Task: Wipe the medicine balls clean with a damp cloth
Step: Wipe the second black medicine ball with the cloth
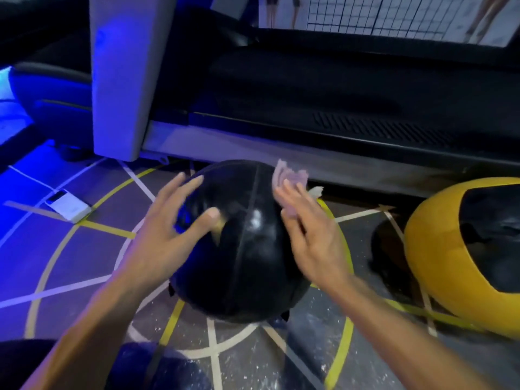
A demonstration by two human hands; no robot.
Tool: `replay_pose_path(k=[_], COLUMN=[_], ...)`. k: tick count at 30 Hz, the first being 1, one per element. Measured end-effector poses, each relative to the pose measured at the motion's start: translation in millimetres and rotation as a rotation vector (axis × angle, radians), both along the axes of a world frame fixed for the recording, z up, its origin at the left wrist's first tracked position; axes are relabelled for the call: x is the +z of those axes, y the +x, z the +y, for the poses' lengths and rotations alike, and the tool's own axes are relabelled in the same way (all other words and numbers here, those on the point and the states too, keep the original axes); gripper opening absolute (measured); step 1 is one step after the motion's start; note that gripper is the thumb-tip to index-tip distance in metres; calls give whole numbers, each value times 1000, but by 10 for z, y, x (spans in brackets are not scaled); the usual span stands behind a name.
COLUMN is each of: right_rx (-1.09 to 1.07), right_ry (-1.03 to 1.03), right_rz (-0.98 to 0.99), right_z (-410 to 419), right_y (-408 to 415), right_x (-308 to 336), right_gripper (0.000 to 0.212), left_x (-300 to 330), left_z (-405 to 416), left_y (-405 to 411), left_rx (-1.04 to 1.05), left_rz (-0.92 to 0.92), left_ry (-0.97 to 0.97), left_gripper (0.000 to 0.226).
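Note:
A large black medicine ball [247,249] sits on the floor in the middle of the view, glossy with a seam running down it. My left hand [171,220] lies on its upper left side, fingers spread and straight, thumb on the top. My right hand [306,232] presses a pale pink cloth [289,178] flat against the ball's upper right side, fingers straight; the cloth sticks out past my fingertips. A yellow and black medicine ball [439,257] lies on the floor at the right edge.
A treadmill [337,102] with a grey upright post [123,80] stands just behind the balls. A white box-like device [69,205] with a cable lies on the floor at the left. The floor [84,263] carries yellow and white tape lines.

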State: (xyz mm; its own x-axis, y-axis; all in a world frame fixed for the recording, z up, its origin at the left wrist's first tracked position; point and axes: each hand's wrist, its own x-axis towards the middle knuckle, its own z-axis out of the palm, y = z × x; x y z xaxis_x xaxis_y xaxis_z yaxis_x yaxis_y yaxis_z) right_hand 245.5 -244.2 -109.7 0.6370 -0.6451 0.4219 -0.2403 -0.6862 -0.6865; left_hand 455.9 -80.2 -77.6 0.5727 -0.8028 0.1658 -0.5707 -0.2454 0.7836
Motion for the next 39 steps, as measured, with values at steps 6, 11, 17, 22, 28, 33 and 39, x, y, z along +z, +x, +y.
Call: replay_pose_path(k=[6, 11, 17, 22, 28, 33, 39], right_rx=[365, 521, 330, -60, 419, 106, 28], right_ry=[-387, -228, 148, 446, -17, 157, 173], right_rz=[129, 173, 326, 610, 312, 379, -46], right_z=[526, 472, -359, -647, 0, -356, 654], right_y=[-162, 636, 837, 441, 979, 543, 26], right_x=[-14, 514, 464, 253, 610, 405, -26], right_gripper=[46, 36, 23, 25, 25, 28, 35], left_x=[-89, -155, -205, -223, -264, -212, -120], left_z=[169, 418, 516, 475, 446, 409, 82], left_y=[-63, -128, 14, 119, 115, 132, 347], left_rx=[9, -9, 40, 44, 41, 68, 100], left_rz=[-169, -162, -69, -63, -89, -21, -18], left_ry=[89, 41, 10, 24, 11, 11, 104], left_gripper=[85, 70, 88, 88, 82, 84, 84])
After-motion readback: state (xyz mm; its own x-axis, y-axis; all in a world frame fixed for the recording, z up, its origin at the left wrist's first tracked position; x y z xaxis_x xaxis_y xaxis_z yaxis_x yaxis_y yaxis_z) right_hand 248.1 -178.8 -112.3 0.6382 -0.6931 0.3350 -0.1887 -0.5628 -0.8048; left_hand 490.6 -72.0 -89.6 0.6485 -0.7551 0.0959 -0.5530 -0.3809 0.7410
